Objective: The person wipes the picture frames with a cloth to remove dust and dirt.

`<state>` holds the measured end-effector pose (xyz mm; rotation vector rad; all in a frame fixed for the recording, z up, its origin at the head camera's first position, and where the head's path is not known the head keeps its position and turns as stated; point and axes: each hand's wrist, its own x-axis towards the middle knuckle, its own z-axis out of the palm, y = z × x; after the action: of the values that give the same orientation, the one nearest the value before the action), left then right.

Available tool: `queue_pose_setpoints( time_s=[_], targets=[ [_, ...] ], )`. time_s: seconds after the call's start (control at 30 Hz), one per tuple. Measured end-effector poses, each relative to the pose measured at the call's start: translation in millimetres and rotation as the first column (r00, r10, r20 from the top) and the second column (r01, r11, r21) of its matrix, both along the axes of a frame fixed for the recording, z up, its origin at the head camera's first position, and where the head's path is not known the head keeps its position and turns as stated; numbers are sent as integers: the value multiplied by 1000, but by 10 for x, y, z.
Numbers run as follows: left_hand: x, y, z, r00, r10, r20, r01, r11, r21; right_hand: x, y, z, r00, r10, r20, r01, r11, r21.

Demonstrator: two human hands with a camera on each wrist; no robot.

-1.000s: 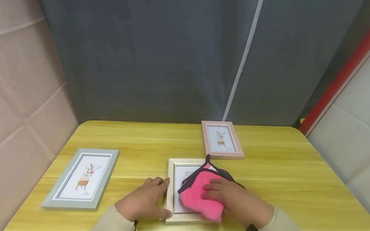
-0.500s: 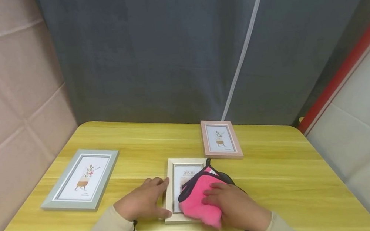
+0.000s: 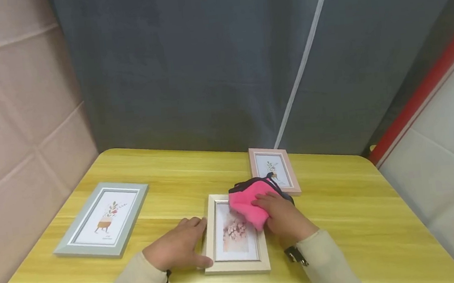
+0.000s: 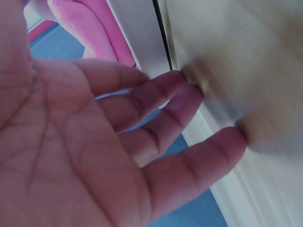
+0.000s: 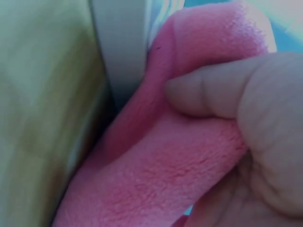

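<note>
A cream picture frame (image 3: 239, 266) with a pink blossom print lies flat on the table. My left hand (image 3: 177, 247) rests along its left side, thumb at the near corner; in the left wrist view the slightly bent fingertips touch the wood. A plush pink cloth (image 3: 248, 202) with black edging lies bunched over the frame's far right corner, held by my right hand (image 3: 287, 220). The right wrist view shows my thumb pressing into a fold of the cloth (image 5: 151, 165), beside the frame's side edge (image 5: 124, 42). The cloth hides that corner.
A grey-green picture frame (image 3: 118, 246) lies to the left. Behind the cloth is a pink picture frame (image 3: 290, 172), its near part overlapped by the cloth in the head view. A dark curtain (image 3: 171, 74) hangs behind the yellow wood-grain table (image 3: 353, 220).
My right hand has moved the cloth away from me to the far right corner of the cream frame, uncovering the blossom print. My left hand stays at the frame's left side.
</note>
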<state>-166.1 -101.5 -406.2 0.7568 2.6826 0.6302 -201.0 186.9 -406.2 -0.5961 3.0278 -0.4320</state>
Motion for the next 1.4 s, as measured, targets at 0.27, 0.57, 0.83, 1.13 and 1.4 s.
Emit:
queue_pose_setpoints(
  time_s=[0.27, 0.57, 0.83, 1.13, 1.4],
  targets=[
    [17, -25, 11, 999, -16, -29, 16, 1000, -22, -99, -229, 92, 999, 29, 16, -28, 998, -50],
    [10, -33, 1, 997, -61, -51, 58, 997, -43, -120, -546, 111, 999, 46, 24, -45, 998, -39],
    [6, 1, 18, 997, -55, -52, 52, 997, -52, -126, -686, 128, 980, 194, 38, -189, 977, -101],
    [12, -3, 20, 994, -74, -86, 70, 996, -46, -40, -422, 291, 1000, -5, -5, 5, 1000, -5],
    [-1, -2, 4, 992, -92, -83, 86, 994, -70, -35, -447, 210, 1000, -20, -1, 20, 999, 41]
  ],
)
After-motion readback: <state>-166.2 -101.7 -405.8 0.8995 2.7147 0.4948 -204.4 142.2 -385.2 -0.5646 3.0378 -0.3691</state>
